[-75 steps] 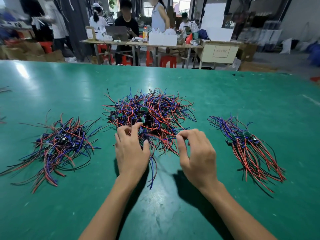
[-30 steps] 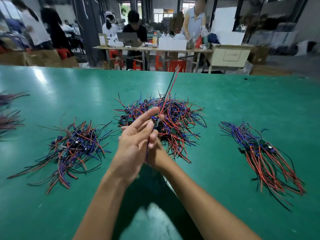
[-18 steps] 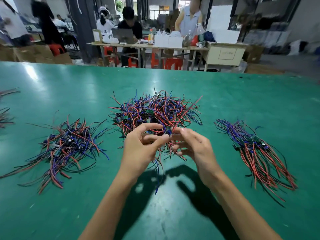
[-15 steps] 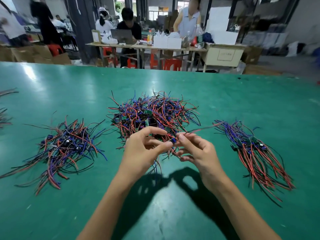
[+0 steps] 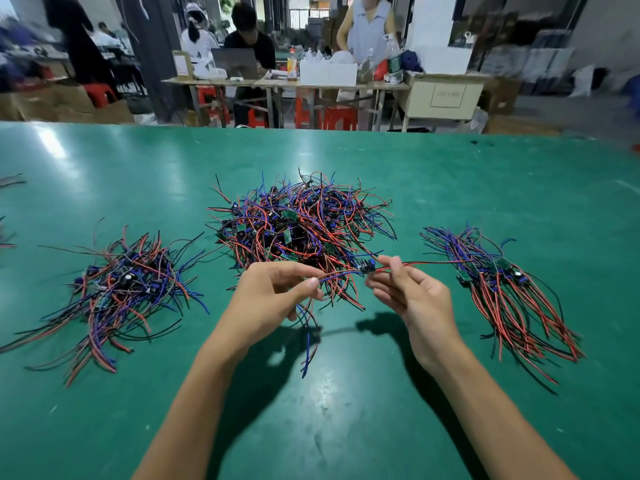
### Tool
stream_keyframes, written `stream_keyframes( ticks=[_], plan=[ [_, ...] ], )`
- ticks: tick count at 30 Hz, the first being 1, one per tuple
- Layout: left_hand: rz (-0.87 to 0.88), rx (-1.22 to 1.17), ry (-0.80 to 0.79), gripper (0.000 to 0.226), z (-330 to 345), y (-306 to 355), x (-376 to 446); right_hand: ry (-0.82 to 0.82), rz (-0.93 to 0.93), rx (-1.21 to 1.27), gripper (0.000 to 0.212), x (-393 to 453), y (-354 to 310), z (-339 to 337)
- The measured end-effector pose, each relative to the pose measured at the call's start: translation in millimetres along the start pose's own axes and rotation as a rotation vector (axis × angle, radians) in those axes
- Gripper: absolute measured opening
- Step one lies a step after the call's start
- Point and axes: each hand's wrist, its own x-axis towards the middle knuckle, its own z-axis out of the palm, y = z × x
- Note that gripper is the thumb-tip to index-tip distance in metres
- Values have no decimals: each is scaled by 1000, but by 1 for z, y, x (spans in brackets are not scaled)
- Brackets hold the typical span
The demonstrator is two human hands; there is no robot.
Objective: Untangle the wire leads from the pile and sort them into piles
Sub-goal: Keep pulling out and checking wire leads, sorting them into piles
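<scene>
A tangled pile [image 5: 301, 223] of red, blue and black wire leads with small green boards lies mid-table. Two sorted piles flank it: a loose one at the left [image 5: 117, 289] and a combed one at the right [image 5: 502, 292]. Between my hands stretches one wire lead [image 5: 367, 266] with a small dark part in its middle. My left hand [image 5: 270, 299] pinches its blue and red wires at the fingertips. My right hand [image 5: 412, 299] pinches the other side, from which red and black wires run right toward the combed pile.
The green table [image 5: 450, 188] stretches wide on all sides. A few stray leads [image 5: 10, 181] lie at the far left edge. Beyond the far edge, several people work at a wooden bench [image 5: 277, 81] with red stools.
My hands have moved apart, the right one drawing to the right, so the lead is pulled out straight between them. Its red and black wires now reach over to the right pile.
</scene>
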Motion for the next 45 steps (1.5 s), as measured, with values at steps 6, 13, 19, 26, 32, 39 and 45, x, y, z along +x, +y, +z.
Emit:
stream_keyframes(
  ticks=[6,13,19,26,32,39,45],
  plan=[
    [-109,-169,-452,26,-11,11,-10,-113,-21,-106,28,-3,-10,-3],
    [-198,-206,-485,27,-6,8,-11,-78,-286,-335,19,-3,-12,-5],
    [-252,-155,-483,28,-1,9,-11,-122,-289,-376,21,-7,-14,-4],
    [-152,-342,-362,33,25,16,-10,-264,-321,-480,25,-12,-15,-1],
    [-176,-365,-235,14,44,19,-11,-210,-265,-465,25,-15,-10,4],
    [-187,-314,30,18,51,19,-11,-235,-33,-285,27,-25,3,23],
    [-153,-300,55,25,59,23,-11,-68,-175,-321,31,-30,19,33]
  ],
)
